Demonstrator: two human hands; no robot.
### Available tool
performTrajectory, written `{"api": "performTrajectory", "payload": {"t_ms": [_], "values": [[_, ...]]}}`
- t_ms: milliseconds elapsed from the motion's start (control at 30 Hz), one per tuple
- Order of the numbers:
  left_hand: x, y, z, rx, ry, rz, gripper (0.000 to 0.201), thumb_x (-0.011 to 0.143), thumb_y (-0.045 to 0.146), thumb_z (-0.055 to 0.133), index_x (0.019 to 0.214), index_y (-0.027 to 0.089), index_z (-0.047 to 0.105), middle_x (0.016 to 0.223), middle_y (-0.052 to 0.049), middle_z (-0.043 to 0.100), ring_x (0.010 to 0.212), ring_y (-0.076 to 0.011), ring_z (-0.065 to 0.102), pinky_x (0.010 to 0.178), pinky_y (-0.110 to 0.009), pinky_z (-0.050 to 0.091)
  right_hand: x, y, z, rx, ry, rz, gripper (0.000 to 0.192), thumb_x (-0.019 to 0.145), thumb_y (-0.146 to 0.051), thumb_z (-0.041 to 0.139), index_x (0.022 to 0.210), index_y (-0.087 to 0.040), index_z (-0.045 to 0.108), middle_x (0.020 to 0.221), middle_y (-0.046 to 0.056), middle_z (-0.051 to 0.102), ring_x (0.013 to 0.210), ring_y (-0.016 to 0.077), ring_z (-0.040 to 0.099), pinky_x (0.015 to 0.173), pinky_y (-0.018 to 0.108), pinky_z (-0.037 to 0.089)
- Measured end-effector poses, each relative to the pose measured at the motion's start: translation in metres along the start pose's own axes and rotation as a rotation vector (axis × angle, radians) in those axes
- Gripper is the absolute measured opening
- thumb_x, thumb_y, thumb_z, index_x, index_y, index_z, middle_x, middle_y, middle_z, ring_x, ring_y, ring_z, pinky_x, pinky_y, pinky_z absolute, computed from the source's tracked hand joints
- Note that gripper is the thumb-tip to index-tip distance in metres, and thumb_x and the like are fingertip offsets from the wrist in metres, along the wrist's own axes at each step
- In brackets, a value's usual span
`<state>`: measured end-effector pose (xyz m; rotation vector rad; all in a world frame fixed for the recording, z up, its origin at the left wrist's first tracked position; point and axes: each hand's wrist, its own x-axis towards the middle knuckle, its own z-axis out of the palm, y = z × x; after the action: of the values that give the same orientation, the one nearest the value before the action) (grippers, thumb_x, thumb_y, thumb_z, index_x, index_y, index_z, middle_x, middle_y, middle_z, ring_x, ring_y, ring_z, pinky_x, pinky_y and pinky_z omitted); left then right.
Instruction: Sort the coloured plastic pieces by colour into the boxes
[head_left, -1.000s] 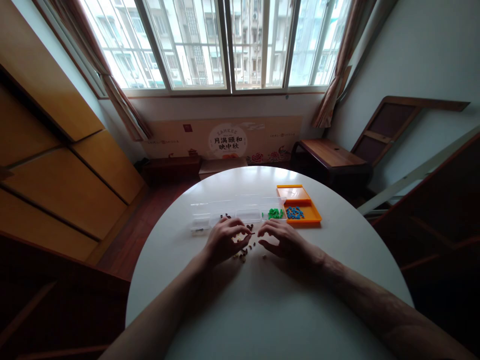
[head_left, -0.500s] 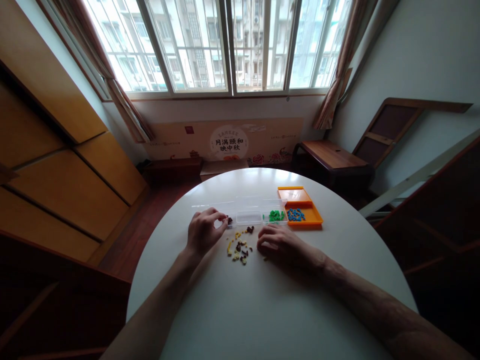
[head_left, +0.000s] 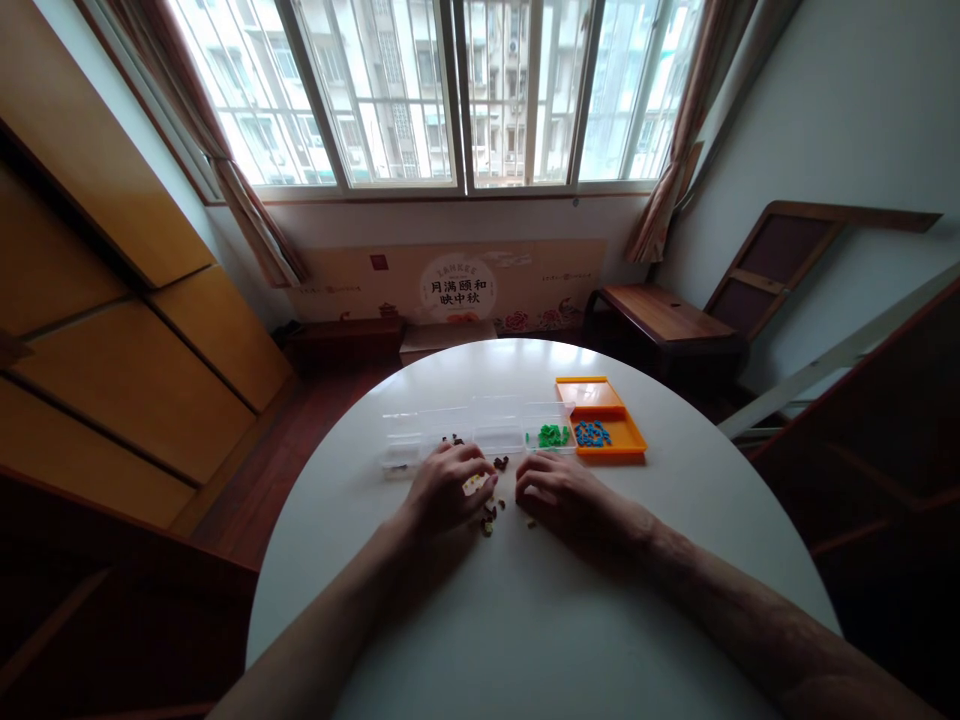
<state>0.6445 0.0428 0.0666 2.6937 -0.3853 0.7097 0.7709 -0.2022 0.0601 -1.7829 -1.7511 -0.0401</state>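
Yellow and dark beads (head_left: 486, 500) lay loose on the white desk (head_left: 525, 620). The left hand (head_left: 448, 487) curled over them, fingers bent for picking; the right hand (head_left: 559, 490) rested half-closed beside, empty.

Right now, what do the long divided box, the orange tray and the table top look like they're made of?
The divided box looks like clear, glossy plastic: the table shows through its walls. The orange tray seems opaque moulded plastic, evenly coloured with a raised rim. The table top is smooth, white and faintly shiny, perhaps laminate or painted board; the look leaves that open.
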Motion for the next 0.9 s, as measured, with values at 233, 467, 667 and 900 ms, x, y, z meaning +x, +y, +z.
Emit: {"api": "performTrajectory", "payload": {"t_ms": [233, 467, 667, 900], "values": [[-0.001, 0.008, 0.008, -0.102, -0.03, 0.055, 0.016, 0.104, 0.039, 0.074, 0.098, 0.027, 0.083, 0.1, -0.004, 0.081, 0.084, -0.0186, 0.075, 0.085, -0.038, 0.054, -0.004, 0.003, 0.004, -0.017, 0.086, 0.044, 0.015, 0.116, -0.026, 0.053, 0.112, -0.023, 0.067, 0.117, 0.008, 0.074, 0.104, 0.0215, 0.07, 0.098, 0.038, 0.057], [-0.001, 0.007, 0.022, -0.185, 0.041, 0.071, 0.019, 0.106, 0.041, 0.074, 0.098, 0.027, 0.084, 0.098, -0.004, 0.082, 0.085, -0.0173, 0.077, 0.084, -0.035, 0.054, -0.001, 0.003, 0.008, 0.002, 0.174, -0.001, 0.015, 0.117, -0.028, 0.053, 0.109, -0.023, 0.065, 0.109, 0.007, 0.074, 0.097, 0.0209, 0.069, 0.092, 0.036, 0.057], [-0.001, 0.004, 0.024, -0.206, 0.017, 0.064, 0.022, 0.107, 0.042, 0.073, 0.098, 0.026, 0.084, 0.097, -0.005, 0.082, 0.087, -0.0171, 0.077, 0.084, -0.034, 0.055, 0.001, 0.001, 0.006, -0.008, 0.187, -0.012, 0.011, 0.116, -0.026, 0.055, 0.109, -0.023, 0.064, 0.109, 0.007, 0.074, 0.096, 0.02, 0.07, 0.089, 0.034, 0.057], [0.001, -0.001, 0.011, -0.11, 0.064, 0.012, 0.017, 0.105, 0.038, 0.074, 0.098, 0.028, 0.085, 0.097, -0.003, 0.082, 0.079, -0.0155, 0.074, 0.084, -0.035, 0.053, -0.004, 0.006, 0.01, -0.084, 0.151, 0.064, 0.012, 0.111, -0.023, 0.059, 0.12, -0.023, 0.066, 0.118, 0.01, 0.073, 0.106, 0.025, 0.069, 0.095, 0.041, 0.058]]}}
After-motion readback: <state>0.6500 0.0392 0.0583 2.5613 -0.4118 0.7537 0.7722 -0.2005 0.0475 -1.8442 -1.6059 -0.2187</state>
